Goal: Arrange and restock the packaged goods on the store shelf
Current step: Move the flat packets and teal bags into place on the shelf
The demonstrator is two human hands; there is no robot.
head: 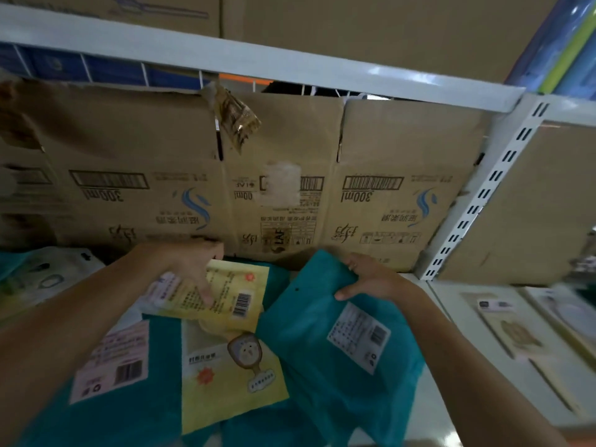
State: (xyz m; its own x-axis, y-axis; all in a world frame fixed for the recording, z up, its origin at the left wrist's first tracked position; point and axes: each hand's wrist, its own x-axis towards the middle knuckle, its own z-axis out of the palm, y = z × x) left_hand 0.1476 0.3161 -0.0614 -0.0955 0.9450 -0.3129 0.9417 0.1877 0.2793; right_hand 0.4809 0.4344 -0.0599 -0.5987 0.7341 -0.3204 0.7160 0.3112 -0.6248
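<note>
Closest to you, a labelled teal packet (109, 362) and a yellow hedgehog packet (232, 379) lie flat on the white shelf (433, 391), overlapping each other near its front. That loose shingle is your first risk: drag anything across it and the glossy faces will probably slide on one another and slip off the front edge.

Your hands are apart. Your left hand (193, 266) lays its fingers flat on a yellow pouch (225, 304) and presses without gripping; push sideways and the pouch may skate away or crease. Your right hand (371, 282) pinches the top edge of a teal pouch (322, 327), thumb in front and fingers behind, holding it tilted over the pile. With only that edge held, the soft body could sag, swing into the yellow pouch and knock it askew.

The goods are flat, soft-looking pouches in teal and pale yellow, each with a white barcode label; the held one shows a small hole near its top. They face different ways, some back up, so the row is not yet tidy.

Behind the pile stands a flattened cardboard sheet (290, 175); shove pouches hard against it and it may bow. Right of the slotted upright (483, 195), beige packets (506, 327) lie in the next bay, and an upper rail (258, 64) runs above
</note>
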